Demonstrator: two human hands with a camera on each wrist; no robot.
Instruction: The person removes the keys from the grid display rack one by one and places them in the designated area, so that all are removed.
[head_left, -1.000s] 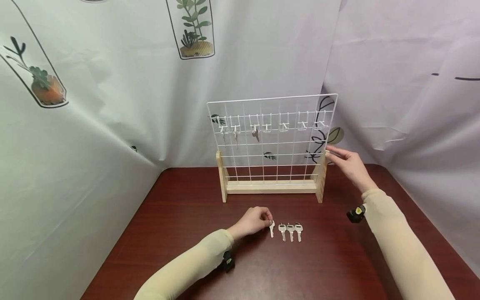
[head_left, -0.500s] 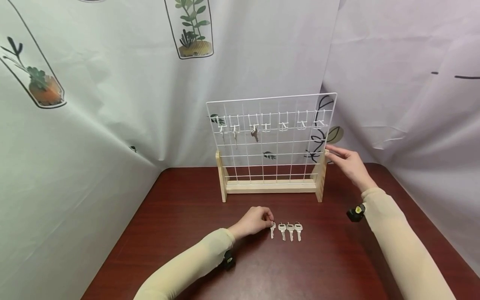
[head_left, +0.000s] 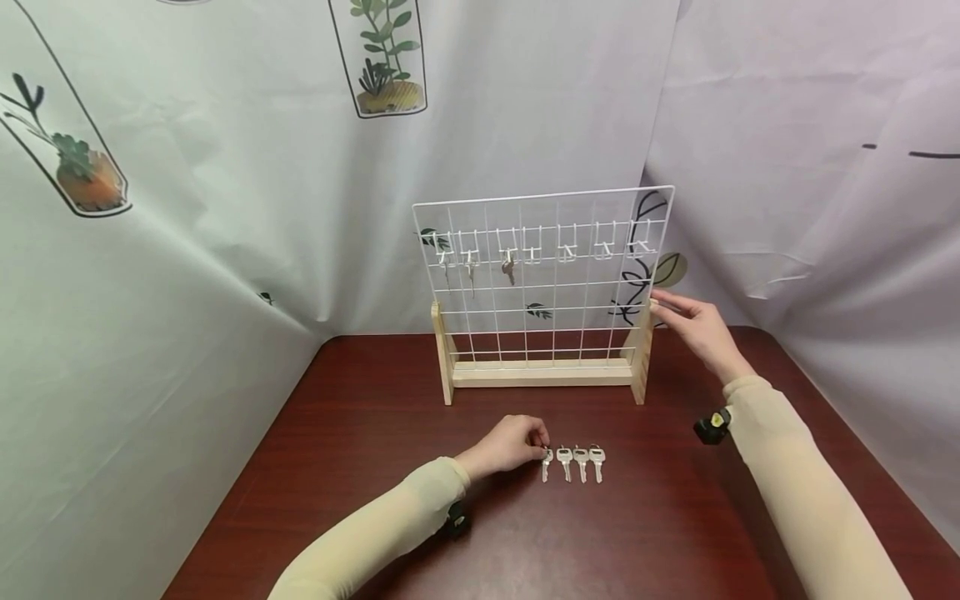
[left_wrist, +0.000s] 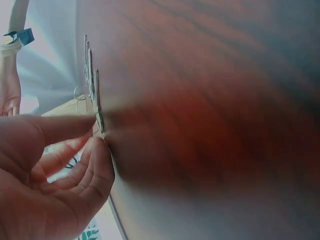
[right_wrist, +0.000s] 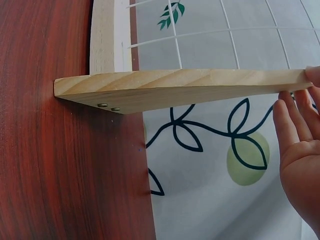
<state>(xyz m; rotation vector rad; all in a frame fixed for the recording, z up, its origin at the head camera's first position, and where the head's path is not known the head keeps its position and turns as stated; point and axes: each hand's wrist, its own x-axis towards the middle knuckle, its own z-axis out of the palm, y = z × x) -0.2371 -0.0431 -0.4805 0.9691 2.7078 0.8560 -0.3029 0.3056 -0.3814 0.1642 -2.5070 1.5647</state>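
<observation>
My left hand [head_left: 512,443] pinches the ring end of a silver key [head_left: 546,469], low over the table. Beside it, to the right, several matching keys [head_left: 581,464] lie in a row. In the left wrist view, thumb and fingertips meet at the key [left_wrist: 99,124], partly hiding it. With my right hand [head_left: 697,329] I grip the top of the right wooden upright [right_wrist: 180,85] of a white wire grid rack [head_left: 555,310]. The thumb is on one side of the upright, the fingers on the other.
White hooks [head_left: 567,252] line the upper part of the grid. Three keys hang on the left ones, including a darker key [head_left: 509,268]. The rack stands on a reddish-brown table [head_left: 360,400], with a printed white curtain [head_left: 540,100] behind and at the sides.
My left hand has drawn the pinched key slightly toward me and to the right, closer to the row. The darker hanging key has swung a little. My right hand stays on the upright.
</observation>
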